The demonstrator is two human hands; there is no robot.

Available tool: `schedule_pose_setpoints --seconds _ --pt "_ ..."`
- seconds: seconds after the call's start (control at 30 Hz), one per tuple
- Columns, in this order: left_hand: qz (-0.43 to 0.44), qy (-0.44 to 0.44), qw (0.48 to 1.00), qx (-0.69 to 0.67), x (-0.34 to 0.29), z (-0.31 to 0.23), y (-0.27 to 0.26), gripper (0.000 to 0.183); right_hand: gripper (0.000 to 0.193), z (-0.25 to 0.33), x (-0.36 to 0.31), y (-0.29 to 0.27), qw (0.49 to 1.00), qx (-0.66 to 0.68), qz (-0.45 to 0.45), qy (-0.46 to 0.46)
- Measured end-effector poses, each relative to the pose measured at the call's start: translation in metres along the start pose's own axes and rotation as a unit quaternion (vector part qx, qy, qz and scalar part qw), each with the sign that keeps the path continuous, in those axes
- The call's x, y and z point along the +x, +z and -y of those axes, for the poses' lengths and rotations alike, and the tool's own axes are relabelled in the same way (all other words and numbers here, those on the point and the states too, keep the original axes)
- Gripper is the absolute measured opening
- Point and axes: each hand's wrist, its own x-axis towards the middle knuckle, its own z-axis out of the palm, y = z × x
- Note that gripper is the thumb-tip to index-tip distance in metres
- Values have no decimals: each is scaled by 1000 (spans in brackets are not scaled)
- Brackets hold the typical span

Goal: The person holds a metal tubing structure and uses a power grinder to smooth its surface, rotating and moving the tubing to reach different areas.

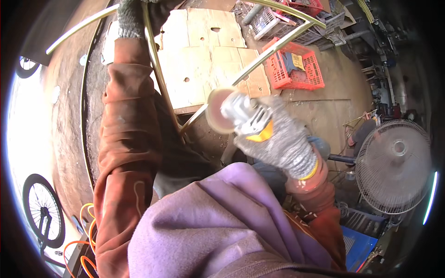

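Observation:
A frame of pale brass-coloured metal tubes (273,48) spans the upper part of the view, its tubes meeting in a corner near my knees. My left hand (134,18), in a grey knit glove, is closed on the frame at the top edge; part of its fingers is cut off or in shadow. In a grey glove with a yellow cuff edge, my right hand (283,139) grips an angle grinder (243,111). The grinder's round disc (218,111) is blurred and overlaps the lower tube in view; whether they touch, I cannot tell.
Flattened cardboard (204,60) lies on the floor under the frame. Beyond it stand a red plastic crate (296,67) holding packets and a grey crate (266,25). A standing fan (394,162) is close on my right. To the left are a bicycle wheel (44,211) and an orange hose (85,259).

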Motion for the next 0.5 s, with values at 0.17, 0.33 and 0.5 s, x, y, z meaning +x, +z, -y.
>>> schedule_pose_setpoints --seconds 0.17,0.33,0.5 --pt "-4 13 1000 -1 -5 -5 2 26 64 -1 14 -30 995 77 -48 41" --pt "-25 21 999 26 -7 10 17 26 69 -2 -10 9 1000 -2 -9 -24" --pt "-62 1 998 -14 -17 6 30 25 75 -4 -6 7 999 20 32 -13"
